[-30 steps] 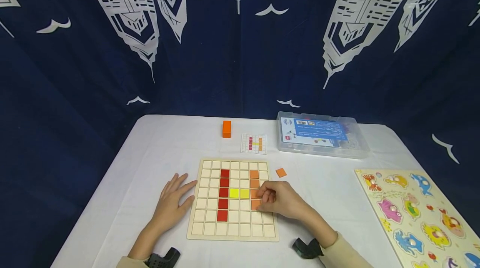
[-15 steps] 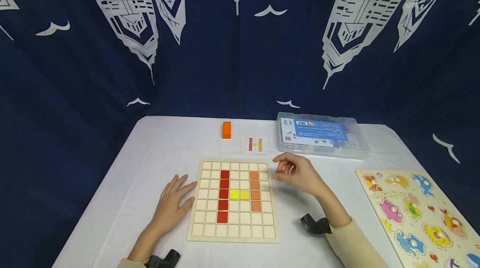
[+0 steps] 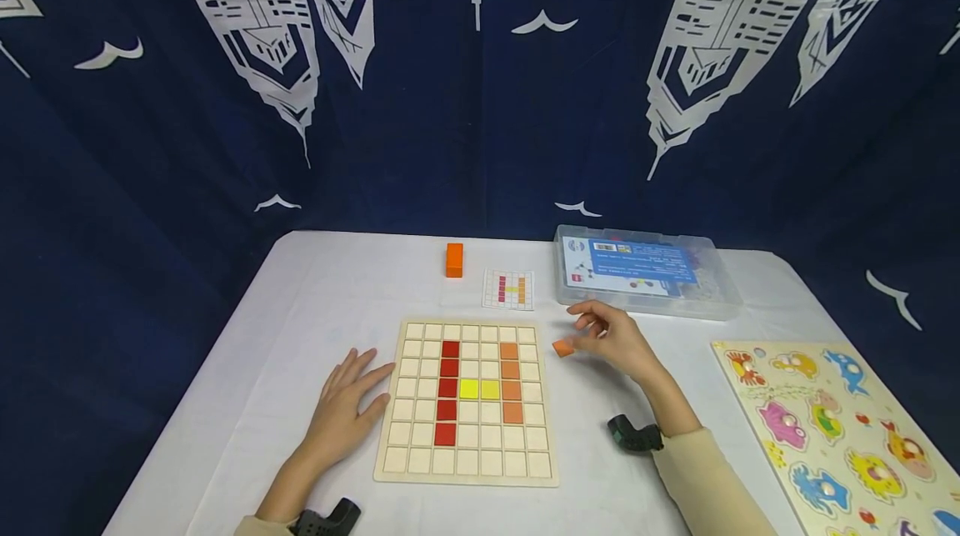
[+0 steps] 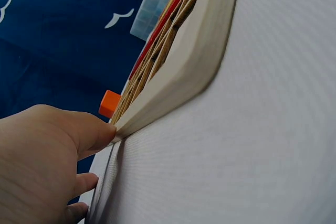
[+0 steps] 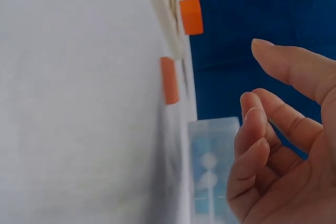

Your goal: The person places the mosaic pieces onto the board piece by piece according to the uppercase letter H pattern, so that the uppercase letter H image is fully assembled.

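Note:
A wooden grid board (image 3: 416, 469) lies on the white table. In its squares sit a column of red tiles (image 3: 447, 388), two yellow tiles (image 3: 478, 388) and a column of orange tiles (image 3: 511, 390). My left hand (image 3: 345, 398) lies with spread fingers at the board's left edge; its thumb (image 4: 97, 129) touches the rim in the left wrist view. Right of the board, my right hand (image 3: 618, 344) hovers by a loose orange tile (image 3: 562, 348). Thumb and fingers stand apart around nothing in the right wrist view, with that tile (image 5: 169, 81) beyond them.
Behind the board are a small pattern card (image 3: 508, 290) and an upright orange block (image 3: 454, 260). A clear plastic case (image 3: 645, 269) with a blue label lies at the back right. The animal puzzle board (image 3: 832, 436) occupies the right front.
My right hand has left the orange column on the board and moved right and back to the loose tile. The fourth orange tile shows uncovered. My left hand has stayed put.

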`<state>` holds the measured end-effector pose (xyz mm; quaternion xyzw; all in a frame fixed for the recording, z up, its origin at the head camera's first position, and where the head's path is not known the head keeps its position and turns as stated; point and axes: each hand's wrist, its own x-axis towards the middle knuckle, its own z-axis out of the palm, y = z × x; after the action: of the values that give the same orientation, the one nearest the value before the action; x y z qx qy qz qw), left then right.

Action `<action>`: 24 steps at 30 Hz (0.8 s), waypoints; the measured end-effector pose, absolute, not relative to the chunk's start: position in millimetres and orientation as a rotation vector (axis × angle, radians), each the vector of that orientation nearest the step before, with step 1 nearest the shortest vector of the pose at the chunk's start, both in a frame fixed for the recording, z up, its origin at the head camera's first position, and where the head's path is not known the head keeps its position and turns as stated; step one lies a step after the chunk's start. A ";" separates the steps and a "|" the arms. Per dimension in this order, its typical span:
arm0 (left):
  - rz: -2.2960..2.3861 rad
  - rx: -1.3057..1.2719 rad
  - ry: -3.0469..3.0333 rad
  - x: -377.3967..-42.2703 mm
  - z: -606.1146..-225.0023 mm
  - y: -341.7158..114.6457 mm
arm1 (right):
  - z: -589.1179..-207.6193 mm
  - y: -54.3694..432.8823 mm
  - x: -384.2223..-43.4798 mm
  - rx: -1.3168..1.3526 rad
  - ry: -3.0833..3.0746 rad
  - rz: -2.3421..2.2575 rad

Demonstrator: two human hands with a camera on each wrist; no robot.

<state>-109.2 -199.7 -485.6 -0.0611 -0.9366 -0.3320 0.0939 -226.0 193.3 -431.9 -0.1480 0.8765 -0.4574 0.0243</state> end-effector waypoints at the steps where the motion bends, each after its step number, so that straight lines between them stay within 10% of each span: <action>1: -0.984 -0.182 -2.777 -109.2 -485.3 -199.6 | -434.5 194.3 -227.0 -0.457 2.702 -1.418; 24: -0.972 -0.193 -2.769 -109.4 -485.0 -198.4 | -462.6 200.9 -233.8 -0.436 2.632 -1.396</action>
<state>-109.4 -198.4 -485.0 -0.0654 -0.9368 -0.3288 0.1003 -233.8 200.9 -462.6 -0.1444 0.8723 -0.4625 0.0654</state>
